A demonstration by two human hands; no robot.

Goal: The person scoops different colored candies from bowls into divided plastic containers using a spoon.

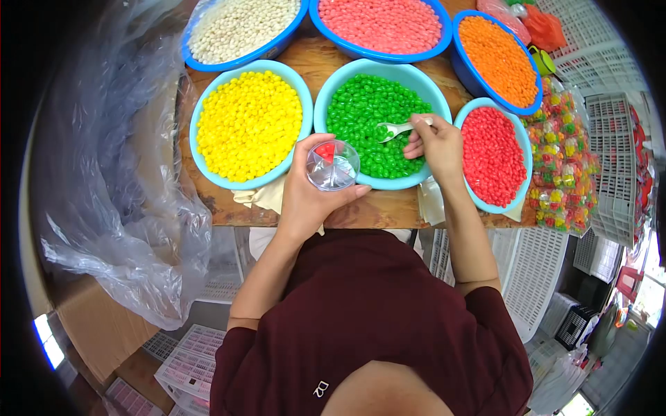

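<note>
My left hand (310,196) holds a clear round container (333,166) with dividers, between the yellow and green basins. One of its compartments, at the upper left, shows red; the others look see-through. In my right hand (438,144) is a small white spoon (394,130), its bowl at the surface of the green candies (368,104) with some green pieces in it. These candies fill a light blue basin (345,68). To the left stands a basin of yellow candies (250,125), and to the right one of red candies (492,156).
Blue basins of white (243,28), pink (380,24) and orange candies (498,61) stand along the back. Clear plastic sheeting (132,173) hangs at the left. Packed colourful candies (558,159) lie at the right, beside white plastic baskets (610,166).
</note>
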